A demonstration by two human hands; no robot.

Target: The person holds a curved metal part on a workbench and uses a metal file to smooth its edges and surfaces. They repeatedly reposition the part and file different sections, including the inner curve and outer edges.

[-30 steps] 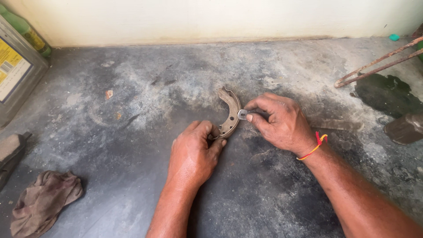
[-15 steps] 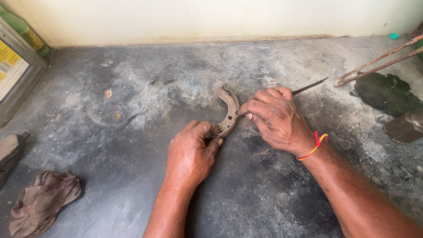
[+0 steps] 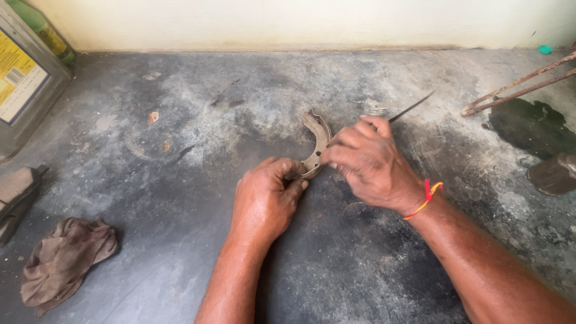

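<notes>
A curved, rusty metal brake shoe [image 3: 318, 139] lies on the dark concrete floor. My left hand [image 3: 264, 201] grips its near end and presses it down. My right hand [image 3: 369, 162], with a red and yellow thread at the wrist, is closed around a thin dark metal tool [image 3: 411, 109]. The tool's shaft sticks out up and to the right behind the hand, and the hand's front end sits against the shoe's inner curve. The tool's working tip is hidden by my fingers.
A brown rag [image 3: 63, 258] lies at lower left beside a dark worn block [image 3: 15, 195]. A metal can with a yellow label [image 3: 24, 84] stands at far left. Rusty rods [image 3: 516, 84], a black patch and a dark object [image 3: 555, 174] sit at right.
My right hand has turned, so the tool's thin shaft now points up and to the right behind it. The left hand and the brake shoe have stayed in place.
</notes>
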